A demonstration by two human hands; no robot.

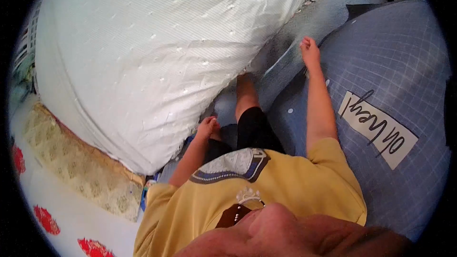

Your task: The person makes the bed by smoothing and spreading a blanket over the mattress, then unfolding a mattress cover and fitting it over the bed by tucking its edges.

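My left hand point(208, 126) hangs beside the edge of a white quilted bed sheet point(152, 57), its fingers curled in and nothing visible in them. I cannot tell whether it touches the sheet's gathered edge. Further right, my right hand point(310, 51) is held out with its fingers also curled, and no object shows in it. It is above the gap next to a blue-grey checked cover point(400, 57). The white sheet covers a large mattress and bulges toward me.
A white rectangle with dark lettering point(378, 128) lies on the checked cover. At left are a patterned yellowish panel point(85, 166) and a white surface with red shapes point(46, 220). Grey floor point(297, 31) runs between the mattress and the checked cover, where my legs stand.
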